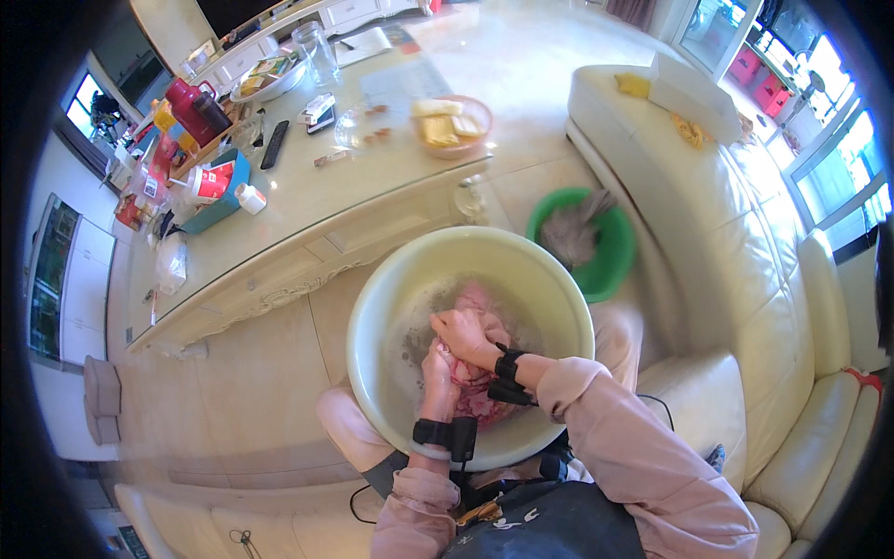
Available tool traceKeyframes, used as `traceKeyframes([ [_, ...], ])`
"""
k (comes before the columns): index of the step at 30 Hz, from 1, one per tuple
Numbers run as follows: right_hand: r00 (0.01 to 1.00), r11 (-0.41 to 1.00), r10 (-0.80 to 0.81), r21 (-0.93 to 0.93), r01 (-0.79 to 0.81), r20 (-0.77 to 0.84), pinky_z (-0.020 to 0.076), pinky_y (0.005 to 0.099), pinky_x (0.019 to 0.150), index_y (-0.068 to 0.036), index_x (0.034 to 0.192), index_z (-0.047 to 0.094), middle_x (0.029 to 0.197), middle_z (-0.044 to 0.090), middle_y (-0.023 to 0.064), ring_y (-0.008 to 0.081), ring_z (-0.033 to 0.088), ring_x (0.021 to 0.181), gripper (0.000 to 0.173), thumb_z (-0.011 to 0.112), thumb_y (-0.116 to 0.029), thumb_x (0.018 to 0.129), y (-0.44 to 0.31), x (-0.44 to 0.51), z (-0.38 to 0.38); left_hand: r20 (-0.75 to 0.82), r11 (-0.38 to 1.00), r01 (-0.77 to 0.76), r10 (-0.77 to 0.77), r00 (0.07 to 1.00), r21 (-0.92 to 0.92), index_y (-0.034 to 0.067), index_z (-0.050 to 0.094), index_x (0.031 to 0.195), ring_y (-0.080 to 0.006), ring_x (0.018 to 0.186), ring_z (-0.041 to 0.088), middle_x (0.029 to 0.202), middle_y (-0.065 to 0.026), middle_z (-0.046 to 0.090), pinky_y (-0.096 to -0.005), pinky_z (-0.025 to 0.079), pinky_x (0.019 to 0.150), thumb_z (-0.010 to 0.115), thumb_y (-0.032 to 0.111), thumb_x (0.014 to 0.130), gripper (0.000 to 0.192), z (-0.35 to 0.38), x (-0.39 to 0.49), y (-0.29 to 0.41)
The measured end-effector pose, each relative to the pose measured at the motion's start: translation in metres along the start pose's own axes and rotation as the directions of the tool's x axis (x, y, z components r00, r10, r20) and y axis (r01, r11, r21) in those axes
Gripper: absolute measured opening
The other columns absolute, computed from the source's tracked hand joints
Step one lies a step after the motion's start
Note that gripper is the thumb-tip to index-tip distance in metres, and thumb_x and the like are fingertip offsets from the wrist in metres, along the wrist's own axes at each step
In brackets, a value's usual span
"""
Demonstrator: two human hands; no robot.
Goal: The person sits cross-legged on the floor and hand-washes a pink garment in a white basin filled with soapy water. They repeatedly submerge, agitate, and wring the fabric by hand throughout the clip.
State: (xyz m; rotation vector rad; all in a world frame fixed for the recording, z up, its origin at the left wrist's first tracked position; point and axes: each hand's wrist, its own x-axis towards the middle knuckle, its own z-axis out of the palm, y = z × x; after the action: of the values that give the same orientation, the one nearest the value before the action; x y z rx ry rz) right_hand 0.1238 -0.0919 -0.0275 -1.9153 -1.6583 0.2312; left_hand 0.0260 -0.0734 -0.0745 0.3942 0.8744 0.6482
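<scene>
A large pale yellow-green plastic basin (370, 307) stands between my knees with sudsy water in it. Inside lies a wet pink and red patterned cloth (482, 405), partly under the water. My left hand (438, 377) grips this cloth low in the middle of the basin. Just above and to the right, my right hand (462, 335) is closed on the same cloth, touching my left hand. Both wrists wear black straps with small devices. Behind the basin at the right is a green basin (621, 258) with a greyish cloth (569, 234) in it.
A glass-topped coffee table (300, 189) bears a pink basket (457, 150) of packaged food, a remote control (275, 144), a white bottle (250, 198), a teal box (227, 202) and a red thermos (195, 115). A cream leather sofa (726, 244) runs along the right side.
</scene>
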Motion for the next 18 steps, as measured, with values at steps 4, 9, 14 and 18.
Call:
traceKeyframes([
  [4,0.974,0.974,-0.110,0.175,0.146,-0.199,0.0476,0.0423,0.052,-0.008,0.064,0.057,0.063,0.060,0.0144,0.0319,0.059,0.055,0.018,0.060,-0.022,0.073,-0.013,0.003,-0.011,0.396,0.960,-0.057,0.167,0.903,-0.275,0.006,0.056,0.099,-0.0156,0.080,0.056,0.091,-0.0022,0.058,-0.0313,0.048,0.069,0.045,0.025,0.095,0.023,-0.006,0.003,-0.005],
  [9,0.998,0.986,-0.037,-0.161,0.045,0.049,0.0476,0.0421,0.050,-0.005,0.067,0.057,0.062,0.060,0.0159,0.0333,0.058,0.055,0.016,0.059,-0.021,0.073,-0.013,0.003,-0.008,0.008,0.985,-0.033,0.032,0.999,0.169,0.008,0.054,0.095,-0.0152,0.079,0.055,0.088,-0.0020,0.056,-0.0311,0.048,0.067,0.040,0.034,0.096,0.029,-0.006,0.007,-0.007],
  [14,0.979,0.982,-0.180,-0.081,0.172,-0.099,0.0471,0.0423,0.048,-0.008,0.067,0.057,0.064,0.058,0.0143,0.0313,0.059,0.055,0.012,0.058,-0.018,0.073,-0.003,0.000,0.001,0.487,0.980,-0.085,0.163,0.858,-0.178,0.010,0.054,0.093,-0.0182,0.085,0.055,0.088,-0.0033,0.055,-0.0337,0.047,0.075,0.038,0.033,0.095,0.027,-0.007,-0.001,0.000],
  [18,0.991,0.987,0.046,-0.144,-0.065,-0.129,0.0445,0.0447,0.054,-0.004,0.069,0.052,0.063,0.055,0.0155,0.0342,0.057,0.061,0.012,0.059,-0.013,0.072,-0.010,0.001,0.000,0.105,0.980,-0.076,0.057,0.993,0.183,0.005,0.056,0.106,-0.0167,0.087,0.055,0.099,-0.0051,0.057,-0.0325,0.047,0.075,0.043,0.030,0.095,0.030,-0.004,-0.004,-0.001],
])
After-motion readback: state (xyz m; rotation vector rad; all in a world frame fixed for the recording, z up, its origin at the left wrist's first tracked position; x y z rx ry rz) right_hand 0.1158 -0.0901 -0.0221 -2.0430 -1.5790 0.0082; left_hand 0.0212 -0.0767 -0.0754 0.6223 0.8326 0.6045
